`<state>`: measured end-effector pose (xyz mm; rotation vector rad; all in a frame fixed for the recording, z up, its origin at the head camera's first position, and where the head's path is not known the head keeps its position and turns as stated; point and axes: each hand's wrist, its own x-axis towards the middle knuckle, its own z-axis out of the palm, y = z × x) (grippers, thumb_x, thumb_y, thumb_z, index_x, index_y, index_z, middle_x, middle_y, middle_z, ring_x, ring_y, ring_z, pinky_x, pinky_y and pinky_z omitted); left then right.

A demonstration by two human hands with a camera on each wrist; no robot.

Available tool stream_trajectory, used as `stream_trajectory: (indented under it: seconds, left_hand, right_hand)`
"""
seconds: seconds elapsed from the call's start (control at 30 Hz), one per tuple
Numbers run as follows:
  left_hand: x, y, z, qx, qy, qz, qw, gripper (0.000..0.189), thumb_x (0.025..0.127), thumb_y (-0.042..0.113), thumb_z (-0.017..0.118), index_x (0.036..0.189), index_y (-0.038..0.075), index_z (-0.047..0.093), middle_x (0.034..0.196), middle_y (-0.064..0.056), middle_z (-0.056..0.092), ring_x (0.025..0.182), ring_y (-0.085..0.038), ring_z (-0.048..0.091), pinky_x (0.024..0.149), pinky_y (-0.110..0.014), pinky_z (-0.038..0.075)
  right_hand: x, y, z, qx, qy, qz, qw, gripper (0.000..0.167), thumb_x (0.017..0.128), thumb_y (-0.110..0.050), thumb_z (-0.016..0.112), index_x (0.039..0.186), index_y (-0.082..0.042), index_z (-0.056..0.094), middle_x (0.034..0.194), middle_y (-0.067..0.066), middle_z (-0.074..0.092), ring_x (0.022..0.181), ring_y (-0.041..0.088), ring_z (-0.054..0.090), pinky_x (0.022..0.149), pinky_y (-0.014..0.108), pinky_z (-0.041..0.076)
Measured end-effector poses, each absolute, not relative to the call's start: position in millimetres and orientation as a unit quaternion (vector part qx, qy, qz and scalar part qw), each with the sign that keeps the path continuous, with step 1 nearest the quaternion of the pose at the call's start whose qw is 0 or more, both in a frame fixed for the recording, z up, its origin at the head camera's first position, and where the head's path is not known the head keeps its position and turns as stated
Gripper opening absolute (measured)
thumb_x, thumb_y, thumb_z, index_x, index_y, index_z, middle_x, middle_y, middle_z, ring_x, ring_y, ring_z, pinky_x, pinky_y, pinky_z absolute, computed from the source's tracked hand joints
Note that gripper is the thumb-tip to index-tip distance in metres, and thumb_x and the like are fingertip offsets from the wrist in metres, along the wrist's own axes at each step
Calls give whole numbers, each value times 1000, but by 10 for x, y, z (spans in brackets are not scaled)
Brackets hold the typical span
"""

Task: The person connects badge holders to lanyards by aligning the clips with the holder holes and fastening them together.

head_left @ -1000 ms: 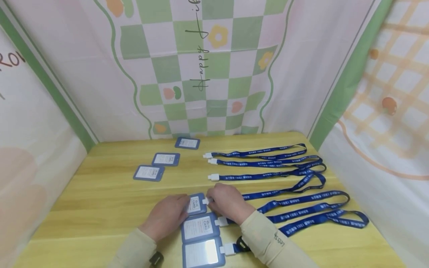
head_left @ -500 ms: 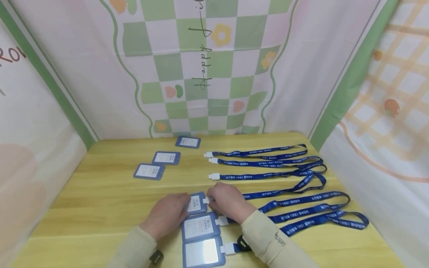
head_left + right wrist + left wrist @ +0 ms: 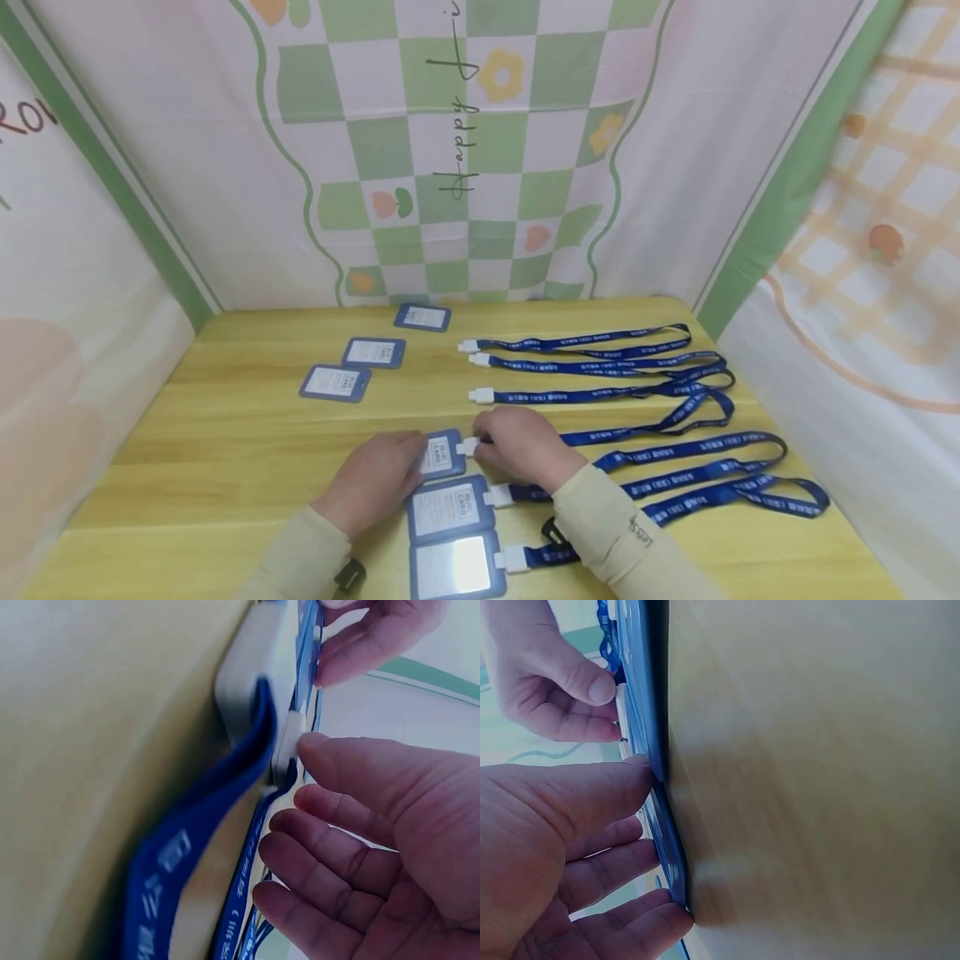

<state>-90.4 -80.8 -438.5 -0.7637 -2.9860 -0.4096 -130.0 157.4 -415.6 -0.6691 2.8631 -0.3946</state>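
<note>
A yellow wood-grain table [image 3: 225, 467] fills the lower part of the head view, its planks running crosswise. Printed cloth stands round it on three sides: the back cloth [image 3: 442, 142] carries green and white checks, flowers and hearts; the right cloth [image 3: 885, 275] has orange plaid and a strawberry; the left cloth [image 3: 82, 267] is mostly white.

Up the back cloth runs the word "Happy", turned sideways, with more letters cut off above. At the left edge "RO" shows, the rest cut off. The badge [image 3: 439, 455] reads "ID/IC CARD", as does the middle badge [image 3: 450, 510] just below it. On the bottom badge [image 3: 448, 570] glare covers much of the insert. White Chinese characters repeat along the blue lanyards [image 3: 600, 365]. The right sleeve [image 3: 607, 525] bears partly hidden script.

The left hand [image 3: 375, 482] holds the badge flat on the table between thumb and bent fingers. The right hand [image 3: 528, 446] is nearly closed, thumb and bent forefinger at the end of the white clip [image 3: 468, 447], which meets the badge's right edge; they appear to pinch it, though the fingertips are partly hidden. Three loose badges [image 3: 375, 352] lie farther back, left of three unattached lanyards.
</note>
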Motion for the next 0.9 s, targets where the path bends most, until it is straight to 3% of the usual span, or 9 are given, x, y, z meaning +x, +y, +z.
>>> stream_trajectory:
  seconds: [0.13,0.33,0.5,0.9]
  left_hand:
    - [-912,-809,-4390,-247,-960,-131,19,47,94,24,77,135,3,66,133,-18,69,121,-34,68,105,-51,56]
    - [-920,-806,-4393,-253,-958,-131,23,47,93,24,78,133,4,67,132,-17,70,118,-34,69,103,-50,58]
    - [-924,-803,-4394,-257,-957,-132,22,46,93,25,78,133,4,67,131,-17,70,117,-34,69,102,-50,58]
    - [-916,-789,-4394,-270,-952,-142,23,44,93,23,78,131,4,67,130,-18,71,116,-34,70,101,-49,59]
  right_hand:
    - [-1362,1586,-4145,-223,966,-114,60,21,98,-31,73,114,-18,77,104,-2,77,96,17,71,88,38,62]
    - [-1479,1581,-4110,-219,973,-78,10,14,96,-27,75,104,-16,78,82,-5,69,72,11,60,70,30,57]
    - [-1592,1561,-4082,-206,977,-52,-3,9,93,-21,76,97,-13,75,76,-3,62,67,13,54,60,28,53]
    - [-1797,1488,-4113,-184,982,-40,26,10,96,-16,71,104,-12,72,91,7,71,84,25,67,72,40,62]
